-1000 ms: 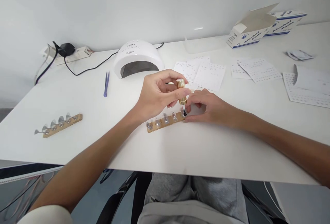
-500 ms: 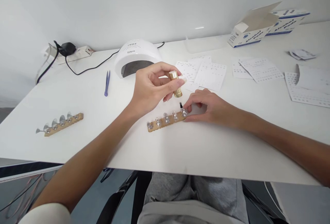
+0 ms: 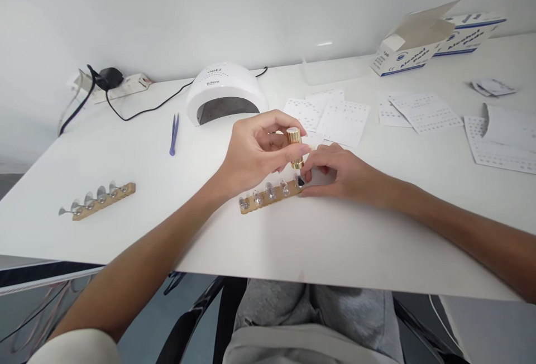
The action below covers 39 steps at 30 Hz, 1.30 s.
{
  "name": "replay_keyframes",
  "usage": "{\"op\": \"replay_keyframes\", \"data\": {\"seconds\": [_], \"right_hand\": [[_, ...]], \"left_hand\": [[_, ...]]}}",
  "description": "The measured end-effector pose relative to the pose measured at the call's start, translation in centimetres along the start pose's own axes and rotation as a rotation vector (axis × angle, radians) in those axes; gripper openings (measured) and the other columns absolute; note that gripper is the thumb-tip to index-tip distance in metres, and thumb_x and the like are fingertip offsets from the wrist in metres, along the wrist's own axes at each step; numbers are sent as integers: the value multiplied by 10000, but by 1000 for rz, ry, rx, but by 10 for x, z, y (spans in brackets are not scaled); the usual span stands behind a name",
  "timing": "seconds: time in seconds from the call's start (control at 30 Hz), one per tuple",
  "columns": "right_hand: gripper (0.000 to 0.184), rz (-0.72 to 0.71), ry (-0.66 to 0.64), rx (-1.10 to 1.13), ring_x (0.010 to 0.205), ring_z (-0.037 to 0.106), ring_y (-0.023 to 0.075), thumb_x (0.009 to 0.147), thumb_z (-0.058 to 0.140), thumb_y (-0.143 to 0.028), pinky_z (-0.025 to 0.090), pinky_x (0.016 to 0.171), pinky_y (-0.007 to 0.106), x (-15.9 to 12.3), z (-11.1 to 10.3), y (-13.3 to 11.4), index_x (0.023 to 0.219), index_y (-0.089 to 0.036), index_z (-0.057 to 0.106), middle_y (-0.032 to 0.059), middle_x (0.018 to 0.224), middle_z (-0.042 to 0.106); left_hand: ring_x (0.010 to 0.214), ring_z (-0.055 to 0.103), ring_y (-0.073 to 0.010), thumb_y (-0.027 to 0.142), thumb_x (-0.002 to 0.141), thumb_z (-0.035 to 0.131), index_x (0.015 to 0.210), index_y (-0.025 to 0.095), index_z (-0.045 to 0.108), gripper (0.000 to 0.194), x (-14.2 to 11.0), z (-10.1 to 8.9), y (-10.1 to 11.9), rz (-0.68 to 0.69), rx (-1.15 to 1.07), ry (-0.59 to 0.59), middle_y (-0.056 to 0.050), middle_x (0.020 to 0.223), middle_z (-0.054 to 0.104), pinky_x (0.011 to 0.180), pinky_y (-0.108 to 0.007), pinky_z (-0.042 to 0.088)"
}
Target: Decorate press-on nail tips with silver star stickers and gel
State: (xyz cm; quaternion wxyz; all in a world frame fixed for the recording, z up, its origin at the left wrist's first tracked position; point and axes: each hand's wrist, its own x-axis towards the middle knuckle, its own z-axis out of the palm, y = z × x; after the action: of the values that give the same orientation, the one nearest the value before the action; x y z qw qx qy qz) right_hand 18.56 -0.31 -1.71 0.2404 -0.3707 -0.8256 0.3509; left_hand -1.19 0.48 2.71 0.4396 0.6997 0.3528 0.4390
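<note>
Between the thumb and fingers of my left hand (image 3: pixel 263 146) is a gold-capped nail polish brush (image 3: pixel 295 149), bristles down. Its dark tip meets the rightmost clear nail tip on a wooden nail stand (image 3: pixel 272 199). Several clear nail tips (image 3: pixel 270 190) are mounted along this stand, which lies at a slant on the table. My right hand (image 3: pixel 335 171) is closed on the stand's right end, thumb at the near side and fingers at the far side. A second wooden stand (image 3: pixel 104 202) with greyish nail tips lies apart on the left.
Behind my left hand stands a white nail lamp (image 3: pixel 226 87) with a black cable. Purple tweezers (image 3: pixel 174 135) lie to its left. Printed sheets (image 3: pixel 343 121) spread across the middle and right. Alcohol pad boxes (image 3: pixel 412 46) and a power strip (image 3: pixel 125 87) line the wall.
My left hand has moved right and down, bringing the brush tip from just above the rightmost nail tip onto it. My right hand stays on the stand.
</note>
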Motion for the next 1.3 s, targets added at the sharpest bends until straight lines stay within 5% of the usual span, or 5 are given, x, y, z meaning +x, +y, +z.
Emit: {"op": "replay_keyframes", "data": {"seconds": [0.4, 0.7, 1.3], "right_hand": [[186, 30, -38, -20, 805, 512, 187, 736, 725, -392, 330, 846, 370, 1, -3, -6, 860, -267, 664, -26, 826, 659], [191, 81, -9, -5, 839, 505, 205, 710, 736, -394, 340, 825, 368, 0, -1, -6, 815, -262, 647, -16, 825, 640], [195, 21, -18, -39, 783, 514, 183, 729, 726, -412, 336, 827, 370, 0, -2, -6, 847, -271, 663, -24, 824, 657]], "left_hand": [[413, 488, -44, 245, 739, 739, 791, 175, 643, 129, 6, -13, -4, 102, 21, 37, 3, 668, 603, 382, -232, 416], [450, 514, -54, 240, 702, 776, 788, 167, 634, 181, -4, -5, 2, 70, -26, -136, -3, 689, 609, 373, -215, 397], [417, 489, -46, 232, 747, 729, 760, 167, 637, 114, 5, -18, -2, 157, 37, 7, -13, 694, 619, 363, -226, 396]]}}
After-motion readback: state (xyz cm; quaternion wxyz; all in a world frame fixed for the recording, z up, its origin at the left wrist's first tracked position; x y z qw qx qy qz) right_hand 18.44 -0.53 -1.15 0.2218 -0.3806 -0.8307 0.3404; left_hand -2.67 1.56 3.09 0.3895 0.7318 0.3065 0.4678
